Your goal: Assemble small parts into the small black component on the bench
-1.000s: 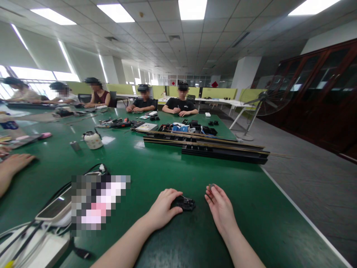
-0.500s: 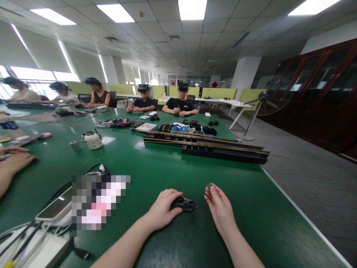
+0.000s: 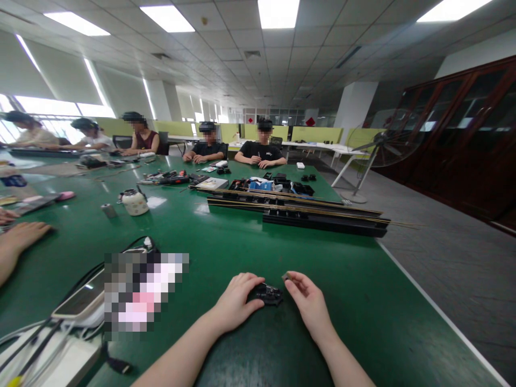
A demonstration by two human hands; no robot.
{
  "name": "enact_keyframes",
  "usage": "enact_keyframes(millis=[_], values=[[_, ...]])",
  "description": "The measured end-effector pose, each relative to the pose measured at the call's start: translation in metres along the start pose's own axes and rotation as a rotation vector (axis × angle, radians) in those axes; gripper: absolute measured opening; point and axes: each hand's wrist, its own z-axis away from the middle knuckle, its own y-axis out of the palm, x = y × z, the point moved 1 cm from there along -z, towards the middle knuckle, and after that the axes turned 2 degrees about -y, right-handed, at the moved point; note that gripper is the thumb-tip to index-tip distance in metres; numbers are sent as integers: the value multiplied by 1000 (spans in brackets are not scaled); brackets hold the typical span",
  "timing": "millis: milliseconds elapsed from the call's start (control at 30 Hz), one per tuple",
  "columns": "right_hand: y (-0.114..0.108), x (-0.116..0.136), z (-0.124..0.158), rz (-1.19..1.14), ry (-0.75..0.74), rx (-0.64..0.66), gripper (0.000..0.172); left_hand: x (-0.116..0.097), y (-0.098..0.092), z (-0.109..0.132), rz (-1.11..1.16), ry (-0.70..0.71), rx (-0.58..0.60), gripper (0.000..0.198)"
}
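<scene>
My left hand (image 3: 238, 302) grips a small black part (image 3: 269, 294) lying on the green tabletop. The part has an irregular outline with metallic bits on top, and my thumb and fingers hold its left end. Just right of it, my right hand (image 3: 309, 301) pinches a small greyish-brown piece (image 3: 286, 276) between thumb and fingertips. That piece is too small to name. A short gap separates it from the black part.
Long black rails (image 3: 326, 223) with thin brass-coloured rods lie across the table ahead. On the left are a phone-like device (image 3: 83, 295) with cables, a white jar (image 3: 135, 202) and a metal cylinder (image 3: 108, 210). A neighbour's hand (image 3: 28, 236) rests at far left.
My right hand has moved left and slightly down, bringing the small piece closer to the black part. My left hand stays put. Another hand's fingers now show at the far left edge.
</scene>
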Motion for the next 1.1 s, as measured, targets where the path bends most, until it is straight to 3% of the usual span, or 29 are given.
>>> enact_keyframes(millis=[200, 400, 567, 1100], values=[[1, -4, 4, 295, -148, 108, 26, 0, -1, 0, 0, -16, 5, 42], [5, 4, 9, 412, -251, 221, 16, 0, -1, -1, 15, -8, -3, 41], [7, 8, 13, 576, -302, 321, 19, 1, 1, 0, 11, 3, -10, 41], [6, 13, 17, 720, -288, 351, 30, 1, 5, 0, -9, 17, -24, 44]])
